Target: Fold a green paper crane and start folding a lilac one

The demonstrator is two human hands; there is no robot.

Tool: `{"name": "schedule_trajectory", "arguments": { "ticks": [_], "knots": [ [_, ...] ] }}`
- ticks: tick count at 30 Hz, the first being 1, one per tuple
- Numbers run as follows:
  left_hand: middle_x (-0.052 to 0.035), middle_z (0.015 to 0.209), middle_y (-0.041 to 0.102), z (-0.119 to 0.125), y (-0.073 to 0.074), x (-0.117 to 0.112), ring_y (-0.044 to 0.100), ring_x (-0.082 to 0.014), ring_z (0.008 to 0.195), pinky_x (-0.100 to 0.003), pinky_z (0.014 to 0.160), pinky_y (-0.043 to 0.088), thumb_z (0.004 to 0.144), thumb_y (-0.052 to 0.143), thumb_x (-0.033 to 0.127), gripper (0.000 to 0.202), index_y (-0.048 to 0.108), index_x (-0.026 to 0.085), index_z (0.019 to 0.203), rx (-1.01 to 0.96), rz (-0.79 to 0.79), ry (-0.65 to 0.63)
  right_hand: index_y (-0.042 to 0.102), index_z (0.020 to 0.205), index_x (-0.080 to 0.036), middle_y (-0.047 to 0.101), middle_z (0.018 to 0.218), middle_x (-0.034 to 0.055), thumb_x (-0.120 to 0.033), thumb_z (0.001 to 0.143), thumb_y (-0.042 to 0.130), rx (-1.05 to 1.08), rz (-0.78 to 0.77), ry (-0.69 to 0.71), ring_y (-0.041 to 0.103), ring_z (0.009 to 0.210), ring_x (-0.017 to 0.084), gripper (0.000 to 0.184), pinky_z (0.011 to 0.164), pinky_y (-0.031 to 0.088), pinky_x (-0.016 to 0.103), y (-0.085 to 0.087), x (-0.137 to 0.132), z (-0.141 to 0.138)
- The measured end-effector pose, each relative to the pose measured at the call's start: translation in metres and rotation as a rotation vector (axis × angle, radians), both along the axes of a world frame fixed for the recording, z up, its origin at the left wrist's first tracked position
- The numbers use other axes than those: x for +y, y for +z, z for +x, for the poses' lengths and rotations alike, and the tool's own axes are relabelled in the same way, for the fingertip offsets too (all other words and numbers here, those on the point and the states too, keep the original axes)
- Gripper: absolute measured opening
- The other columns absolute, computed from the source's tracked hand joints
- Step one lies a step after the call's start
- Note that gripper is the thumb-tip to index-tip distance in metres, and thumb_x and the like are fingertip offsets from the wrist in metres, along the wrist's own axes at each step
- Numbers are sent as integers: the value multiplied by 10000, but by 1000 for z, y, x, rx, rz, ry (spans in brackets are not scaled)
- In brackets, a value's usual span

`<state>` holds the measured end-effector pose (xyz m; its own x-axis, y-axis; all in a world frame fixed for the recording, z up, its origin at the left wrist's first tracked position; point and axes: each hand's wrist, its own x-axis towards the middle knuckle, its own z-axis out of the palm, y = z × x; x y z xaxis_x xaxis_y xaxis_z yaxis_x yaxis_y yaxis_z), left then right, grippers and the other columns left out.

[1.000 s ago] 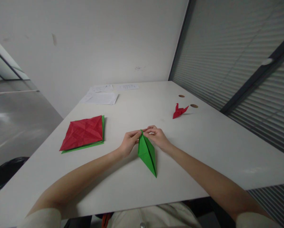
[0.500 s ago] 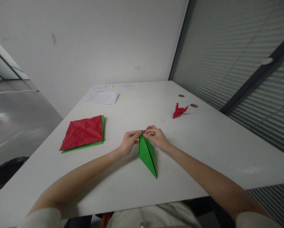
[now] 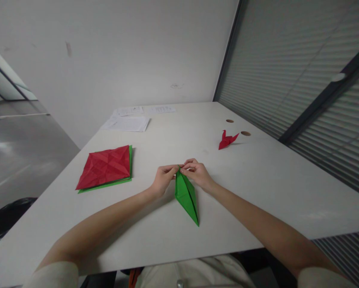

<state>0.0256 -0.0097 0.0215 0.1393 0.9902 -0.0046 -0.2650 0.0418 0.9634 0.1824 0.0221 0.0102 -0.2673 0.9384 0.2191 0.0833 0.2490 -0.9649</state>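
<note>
A green folded paper [image 3: 186, 196], a long narrow kite shape, lies on the white table [image 3: 257, 188] with its near tip pointing toward me. My left hand [image 3: 163, 180] and my right hand [image 3: 197, 173] meet at its far tip, both pinching the point with closed fingers. The tip itself is hidden between my fingertips.
A stack of creased red and green paper squares [image 3: 105, 168] lies to the left. A finished red paper crane [image 3: 226, 140] stands at the right, near two round holes [image 3: 244, 133] in the tabletop. White printed sheets [image 3: 128, 122] lie at the far end by the wall.
Almost nothing has moved. My fingertips have shifted slightly on the far tip of the green paper, and the paper has settled a touch nearer to me.
</note>
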Motion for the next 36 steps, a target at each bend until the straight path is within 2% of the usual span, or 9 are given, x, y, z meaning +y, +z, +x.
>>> {"name": "schedule_trajectory", "arguments": {
  "ticks": [2,5,8,10,12,14,22,25,36],
  "knots": [
    [-134,1031,713,-1,-1,2,644,-240,907,-349,804,493,701,736,423,412,735,135,996,1,27,29,703,693,-198,511,973,49,-458,651,751,-5,9,-13,556,808,148,267,688,492,290,0,0,0],
    [-115,1124,677,-6,-2,7,618,-232,978,-333,829,477,706,740,375,418,701,191,1079,101,159,121,705,698,-193,505,996,52,-456,645,750,-9,9,-35,554,806,143,271,692,486,287,0,2,2],
    [-87,1079,681,-12,-3,12,580,-233,1040,-318,863,440,714,728,329,255,742,212,940,305,270,243,709,697,-188,500,1004,58,-438,651,744,-22,11,-46,557,806,147,256,692,483,295,-3,4,3],
    [-81,895,708,-13,-3,14,610,-212,904,-307,803,444,732,697,336,179,750,185,811,318,229,199,707,688,-185,500,999,59,-438,652,740,-35,14,-53,556,802,150,257,677,481,295,-5,5,4],
    [-59,719,688,-13,-3,15,602,-178,730,-287,698,443,725,690,348,191,736,162,728,257,152,128,706,684,-185,502,989,59,-444,653,735,-54,24,-57,554,804,151,262,661,478,289,-8,7,4],
    [-34,634,657,-11,-3,14,569,-150,639,-266,628,425,694,713,350,200,723,151,699,197,102,92,710,687,-184,507,973,58,-445,657,731,-78,48,-59,552,812,151,263,657,478,283,-11,8,4],
    [-17,614,650,-8,-5,13,534,-110,580,-241,587,412,614,775,313,206,714,133,696,94,75,92,729,738,-199,537,943,54,-403,716,699,-116,143,-57,559,844,157,207,678,482,281,-11,6,2],
    [-26,630,659,-8,-5,12,538,-111,582,-242,585,413,609,774,292,194,721,130,699,83,61,72,724,755,-198,549,917,52,-400,743,676,-105,145,-47,561,827,155,208,666,479,276,-8,5,2],
    [-30,630,655,-9,-9,13,538,-108,577,-243,590,426,617,792,301,213,723,125,716,60,72,31,717,717,-197,544,920,47,-362,683,710,-33,93,-5,555,799,148,169,651,456,275,-8,7,3]
  ]
}}
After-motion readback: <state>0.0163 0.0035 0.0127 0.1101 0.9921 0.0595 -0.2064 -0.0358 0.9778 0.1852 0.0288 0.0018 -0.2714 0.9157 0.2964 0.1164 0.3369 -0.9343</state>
